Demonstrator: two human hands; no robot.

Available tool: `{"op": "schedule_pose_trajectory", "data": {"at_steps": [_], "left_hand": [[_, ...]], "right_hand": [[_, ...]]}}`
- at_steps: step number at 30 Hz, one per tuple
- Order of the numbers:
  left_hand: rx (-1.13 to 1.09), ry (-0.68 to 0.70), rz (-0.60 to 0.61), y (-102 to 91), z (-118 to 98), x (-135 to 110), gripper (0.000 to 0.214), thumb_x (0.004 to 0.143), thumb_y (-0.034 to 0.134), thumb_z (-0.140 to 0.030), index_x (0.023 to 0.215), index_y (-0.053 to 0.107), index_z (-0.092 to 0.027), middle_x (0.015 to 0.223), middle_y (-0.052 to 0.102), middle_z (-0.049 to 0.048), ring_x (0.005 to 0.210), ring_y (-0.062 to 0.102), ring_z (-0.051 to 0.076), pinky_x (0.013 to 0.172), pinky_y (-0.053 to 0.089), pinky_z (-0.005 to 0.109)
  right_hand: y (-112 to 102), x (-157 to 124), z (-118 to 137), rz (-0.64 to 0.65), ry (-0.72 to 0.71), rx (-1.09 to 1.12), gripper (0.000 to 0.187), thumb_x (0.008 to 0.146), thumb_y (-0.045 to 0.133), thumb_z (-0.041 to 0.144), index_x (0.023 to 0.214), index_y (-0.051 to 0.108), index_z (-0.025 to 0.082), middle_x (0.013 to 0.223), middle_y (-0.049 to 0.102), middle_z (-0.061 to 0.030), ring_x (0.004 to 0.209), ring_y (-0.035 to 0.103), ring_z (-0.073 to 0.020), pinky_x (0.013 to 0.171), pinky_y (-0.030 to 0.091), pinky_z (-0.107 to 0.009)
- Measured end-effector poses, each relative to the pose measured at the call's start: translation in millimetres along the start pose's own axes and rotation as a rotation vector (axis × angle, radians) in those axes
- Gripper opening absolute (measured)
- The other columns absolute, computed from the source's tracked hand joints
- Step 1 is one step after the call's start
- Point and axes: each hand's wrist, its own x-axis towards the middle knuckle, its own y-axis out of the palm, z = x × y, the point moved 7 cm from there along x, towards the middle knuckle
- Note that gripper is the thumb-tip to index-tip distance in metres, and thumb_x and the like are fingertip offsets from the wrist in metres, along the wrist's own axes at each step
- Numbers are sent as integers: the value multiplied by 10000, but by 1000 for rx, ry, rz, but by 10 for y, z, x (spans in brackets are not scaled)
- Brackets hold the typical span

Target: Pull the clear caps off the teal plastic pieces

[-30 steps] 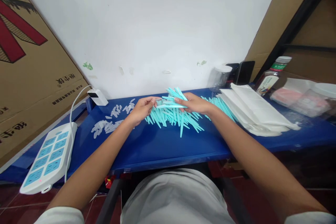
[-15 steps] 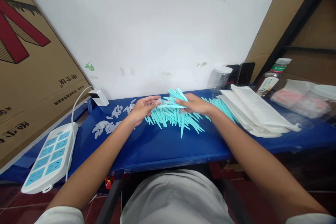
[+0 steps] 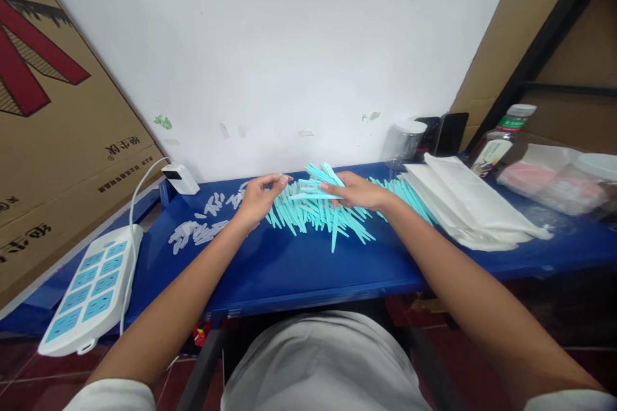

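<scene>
My right hand (image 3: 354, 189) is closed around a bunch of thin turquoise plastic sticks (image 3: 315, 183), fanned out toward the left. Under it, a loose heap of the same tapered sticks (image 3: 332, 225) spreads over the blue table. Just left of the bunch, my left hand (image 3: 260, 198) pinches thumb and fingers together, apart from the sticks. A small whitish translucent piece seems to sit at those fingertips, though its shape is hard to make out. Small translucent plastic pieces (image 3: 193, 231) lie scattered to the left of my left hand.
White plastic bags (image 3: 475, 202) lie stacked right of more turquoise sticks (image 3: 407, 196). A clear jar (image 3: 407, 144), phones (image 3: 450, 135) and a bottle (image 3: 496, 141) stand behind. At left are a power strip (image 3: 89, 292), a white device (image 3: 180, 180) and a large carton (image 3: 62, 109).
My left hand has drawn slightly left and up, away from the bunch, and its fingers have come together in a pinch. My right hand stays nearly still with the sticks.
</scene>
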Motion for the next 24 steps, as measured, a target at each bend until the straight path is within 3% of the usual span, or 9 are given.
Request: {"op": "schedule_pose_trajectory", "data": {"at_steps": [2, 5, 11, 16, 19, 21, 24], "left_hand": [[-3, -8, -37, -39, 17, 12, 471, 785, 812, -559, 1044, 810, -165, 880, 745, 78, 540, 437, 94, 485, 289, 253], [-45, -56, -19, -47, 67, 27, 464, 790, 812, -525, 1095, 803, -176, 831, 706, 59, 492, 339, 66, 452, 217, 246], [-90, -63, 55, 5, 80, 24, 502, 884, 704, -558, 1189, 767, -165, 993, 730, 98, 464, 243, 44, 437, 180, 246], [118, 130, 76, 23, -67, -10, 527, 906, 711, -505, 1314, 656, -177, 981, 777, 109, 577, 509, 109, 536, 328, 234], [158, 169, 75, 29, -92, -33, 544, 910, 718, -487, 1343, 574, -190, 973, 789, 107, 568, 532, 116, 557, 341, 235], [156, 163, 93, 41, -78, -34, 513, 910, 720, -499, 1295, 570, -194, 984, 794, 110, 557, 540, 114, 554, 337, 235], [162, 175, 114, 52, -78, -23, 406, 904, 727, -516, 1110, 621, -182, 964, 800, 121, 707, 657, 167, 614, 393, 242]], "right_hand": [[-1, -3, 6, -2, -2, 1, 489, 934, 630, 663, 924, 617, 175, 724, 593, -30, 621, 534, -129, 500, 354, -237], [-13, -1, -3, -13, -5, 7, 487, 938, 627, 660, 927, 615, 173, 722, 586, -28, 613, 524, -125, 499, 352, -236], [-6, 3, -9, 2, -8, -16, 489, 944, 620, 657, 980, 639, 169, 723, 599, -38, 593, 515, -127, 483, 346, -242], [-6, -5, 14, 5, -22, 0, 484, 942, 629, 646, 958, 640, 162, 730, 592, -32, 619, 539, -126, 494, 364, -231], [-11, -4, 11, -3, -25, 17, 481, 933, 643, 644, 945, 636, 163, 738, 587, -32, 639, 559, -130, 495, 372, -226], [-6, 0, 10, 2, -34, 24, 479, 930, 646, 645, 940, 634, 166, 729, 580, -26, 622, 547, -125, 486, 364, -226], [-3, 3, 7, 5, -37, 24, 480, 923, 651, 647, 941, 629, 168, 728, 577, -21, 616, 544, -123, 482, 358, -226]]}}
